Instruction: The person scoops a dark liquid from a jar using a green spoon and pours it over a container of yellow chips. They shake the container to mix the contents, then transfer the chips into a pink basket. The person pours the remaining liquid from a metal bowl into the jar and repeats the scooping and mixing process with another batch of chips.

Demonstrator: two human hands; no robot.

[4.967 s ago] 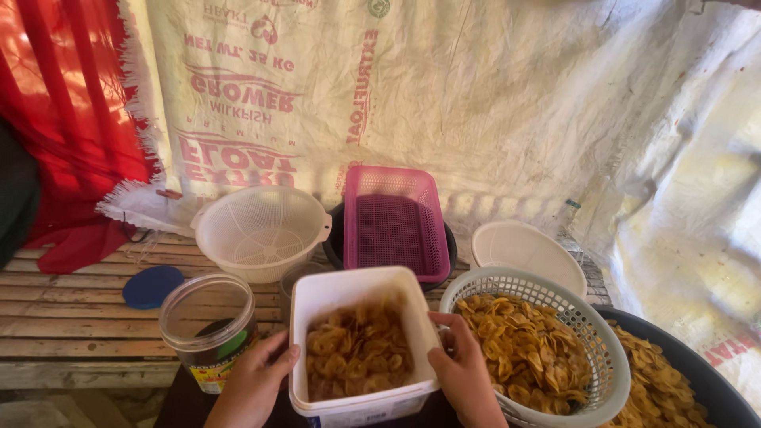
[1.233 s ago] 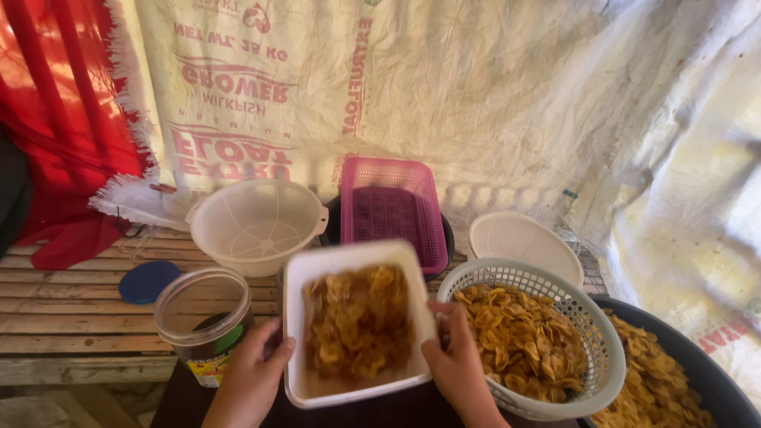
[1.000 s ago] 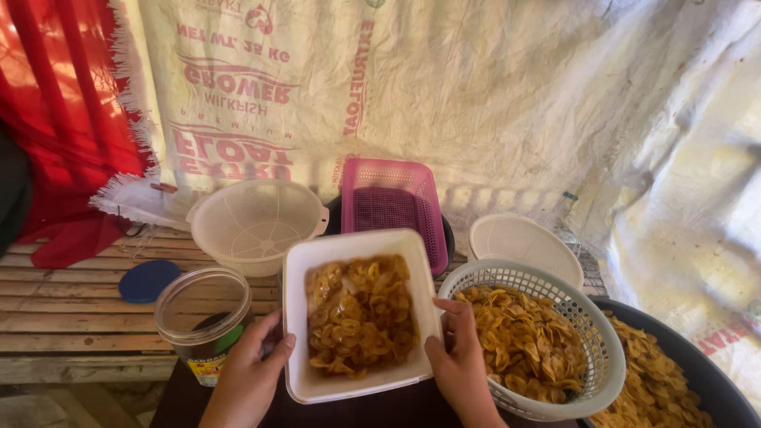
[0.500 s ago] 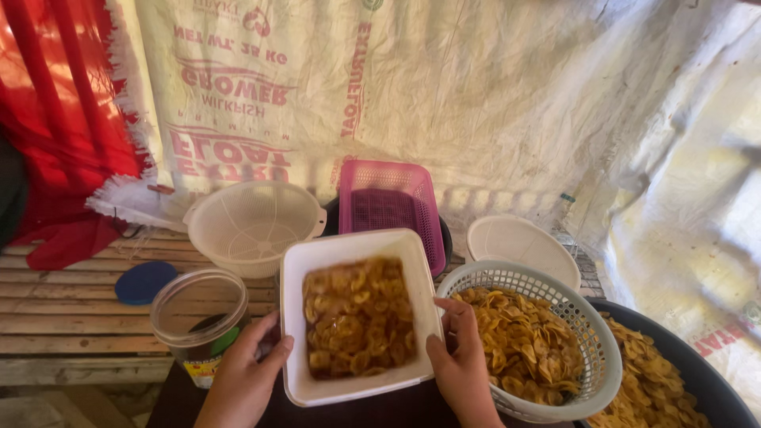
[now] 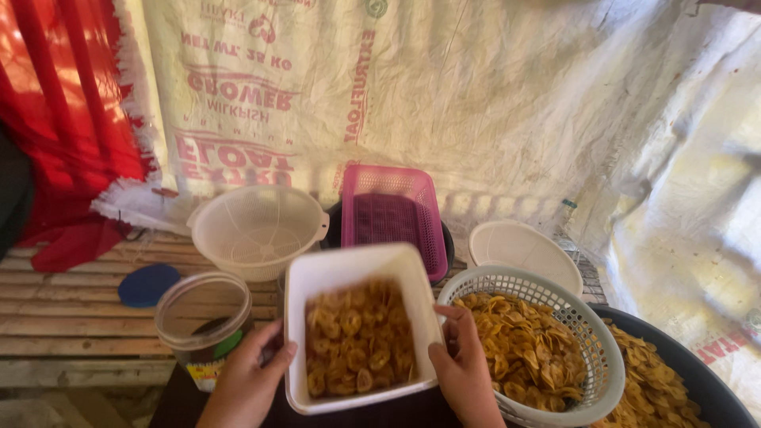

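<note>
We hold the white tub (image 5: 357,325) of banana chips (image 5: 358,349), left hand (image 5: 247,388) and right hand (image 5: 468,372) fingers pressed against its side walls; tilted further, chips could spill over the rim.

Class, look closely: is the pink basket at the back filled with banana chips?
No. The pink basket looks empty; chips lie in the white tub and round white basket.

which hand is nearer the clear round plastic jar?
Left. The left hand grips the white rectangular tub of banana chips on its left side, right beside the clear round plastic jar. The right hand grips the tub's far side.
</note>
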